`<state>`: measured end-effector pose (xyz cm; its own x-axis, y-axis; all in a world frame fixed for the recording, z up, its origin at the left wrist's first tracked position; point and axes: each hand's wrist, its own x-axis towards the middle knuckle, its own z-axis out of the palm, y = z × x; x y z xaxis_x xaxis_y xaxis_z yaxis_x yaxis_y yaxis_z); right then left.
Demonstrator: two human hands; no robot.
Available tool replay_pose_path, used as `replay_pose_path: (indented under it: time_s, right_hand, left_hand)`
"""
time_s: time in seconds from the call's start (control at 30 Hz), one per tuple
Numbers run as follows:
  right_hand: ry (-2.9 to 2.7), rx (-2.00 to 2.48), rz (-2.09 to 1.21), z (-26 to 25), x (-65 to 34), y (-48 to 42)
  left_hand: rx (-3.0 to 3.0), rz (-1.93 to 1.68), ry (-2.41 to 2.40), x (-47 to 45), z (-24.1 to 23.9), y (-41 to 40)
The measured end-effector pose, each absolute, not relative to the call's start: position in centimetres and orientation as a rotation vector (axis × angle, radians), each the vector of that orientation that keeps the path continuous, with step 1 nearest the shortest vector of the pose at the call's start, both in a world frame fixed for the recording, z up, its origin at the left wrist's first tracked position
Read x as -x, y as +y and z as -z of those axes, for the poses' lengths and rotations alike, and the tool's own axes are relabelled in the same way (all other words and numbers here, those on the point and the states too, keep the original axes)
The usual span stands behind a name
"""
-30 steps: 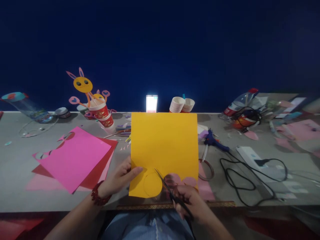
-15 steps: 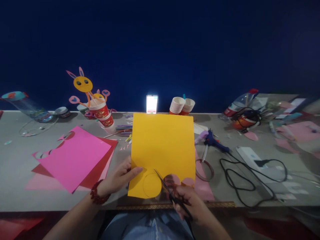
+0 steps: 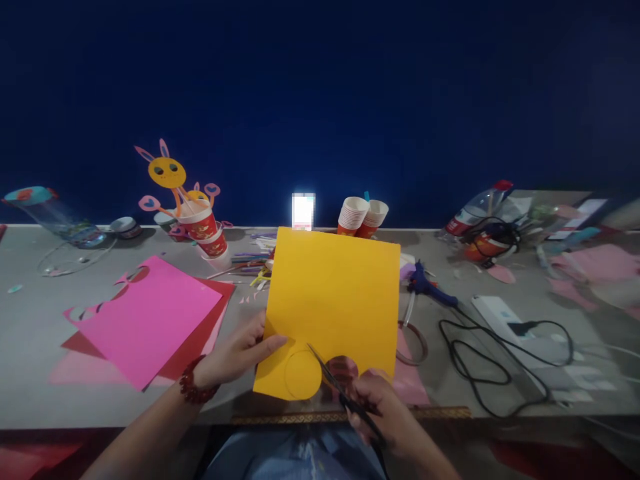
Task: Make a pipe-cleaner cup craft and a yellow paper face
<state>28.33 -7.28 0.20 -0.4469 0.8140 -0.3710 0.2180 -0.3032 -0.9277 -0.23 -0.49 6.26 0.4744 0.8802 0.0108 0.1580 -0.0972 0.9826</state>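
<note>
- Since a second ago the yellow sheet [image 3: 333,300] has swung, its far edge tilting right.
- Left hand [image 3: 235,357] pinches its left edge, thumb just beside the drawn circle [image 3: 303,375].
- Right hand [image 3: 390,410] grips the scissors [image 3: 327,373]. The blades slant far-left, with the tip at the circle's right rim.
- The sheet's near end overhangs the desk's [image 3: 40,347] near edge; pink paper [image 3: 150,320] lies to the left.

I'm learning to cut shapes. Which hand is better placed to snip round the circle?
Probably the right hand: it holds the scissors, blades at the edge of the circle on the yellow paper. The left hand only pinches the sheet's left edge.
</note>
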Motion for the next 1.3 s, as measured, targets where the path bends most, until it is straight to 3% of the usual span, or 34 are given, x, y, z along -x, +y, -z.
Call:
replay_pose_path:
  time_s: [0.27,0.5,0.77,0.93,1.3]
  right_hand:
    - [-1.424,1.299,-1.685,0.9,-27.4,-7.9]
    - [-1.609,1.277,-1.205,2.4,-26.3,-8.0]
    - [-1.123,1.042,-1.799,0.7,-24.6,-10.0]
    - [-1.174,1.049,-1.9,-0.9,-25.9,-10.4]
    - [-1.351,1.03,-1.754,-1.1,-25.0,-9.5]
  left_hand:
    - [-1.315,-0.963,0.819,-0.2,-4.8,-1.9]
    - [-1.251,-1.124,1.031,-2.8,-3.1,-5.7]
    - [-1.564,-0.969,1.219,-3.7,-4.2,-4.6]
    - [-1.614,-0.933,1.284,-3.0,-4.4,-4.5]
    - [-1.392,-0.729,1.284,-3.1,-4.4,-5.2]
